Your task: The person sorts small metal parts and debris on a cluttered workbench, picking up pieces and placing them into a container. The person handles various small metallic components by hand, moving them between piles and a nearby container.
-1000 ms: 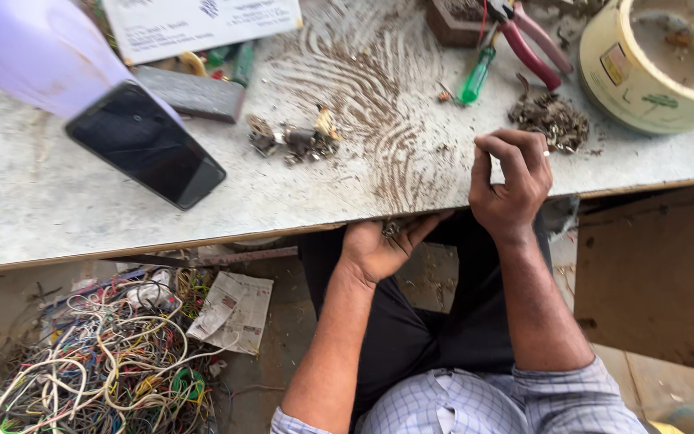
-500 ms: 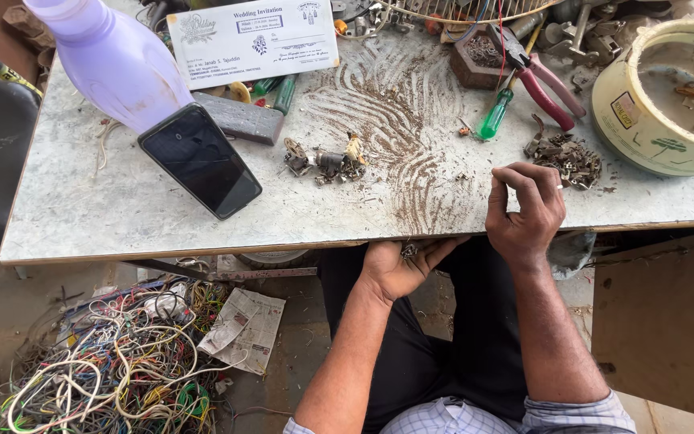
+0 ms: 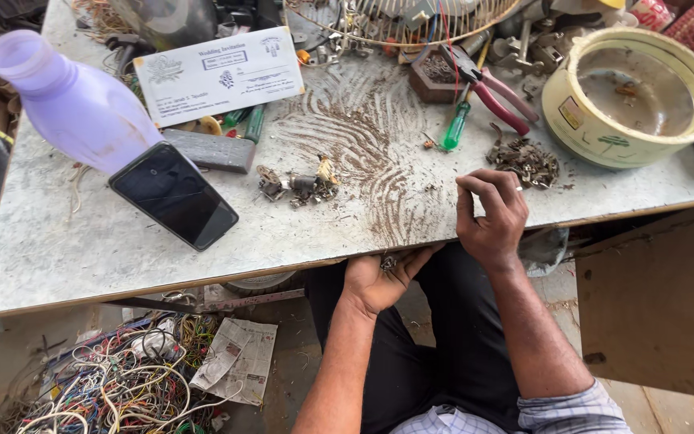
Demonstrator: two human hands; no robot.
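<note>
Left hand [image 3: 379, 277] cupped open under the tabletop [image 3: 58, 257] edge, a few small bits in the palm — right hand [image 3: 491, 213] curled at the near edge. The gritty debris [image 3: 379, 185] looks light, loose — better swept than pinched.

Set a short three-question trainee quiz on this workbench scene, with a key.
1. True or false: the left hand is cupped below the edge of the grey worktable.
2. Which lies nearer the right hand: the black smartphone or the green-handled screwdriver?
3. Multiple choice: the pale lilac plastic bottle is A) lying flat on the table, B) under the table, C) propped tilted behind the phone.

Key: 1 true. 2 the screwdriver. 3 C.
</note>
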